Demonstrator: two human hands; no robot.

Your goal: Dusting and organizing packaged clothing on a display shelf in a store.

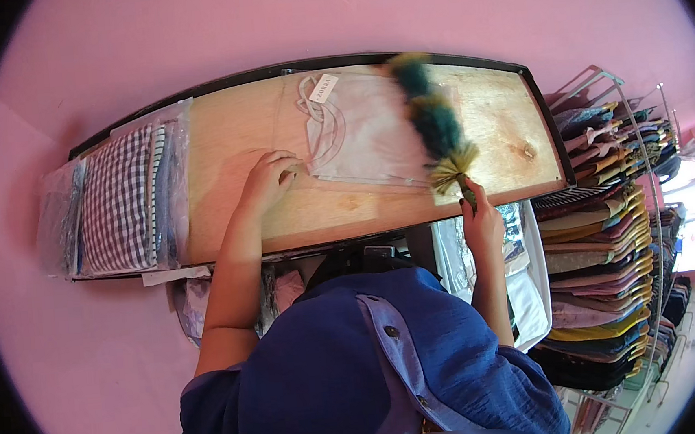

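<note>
A pale folded garment point(371, 123) lies inside a clear plastic bag on a wooden tabletop point(225, 135), with a white hang tag point(324, 88) near its collar. My right hand point(482, 218) is closed around the handle of a duster point(438, 127) with green and yellowish tufts, blurred over the garment's right side. At the bag's lower left corner is my left hand point(272, 177), its fingers curled; whether they pinch the plastic is hard to tell.
Bagged folded clothes, a checked one point(117, 201) on top, are stacked at the table's left end. A raised dark rim point(372, 59) edges the table. Clothes on hangers point(604, 282) fill racks at the right. A white container point(536, 281) with packaged items stands below the table.
</note>
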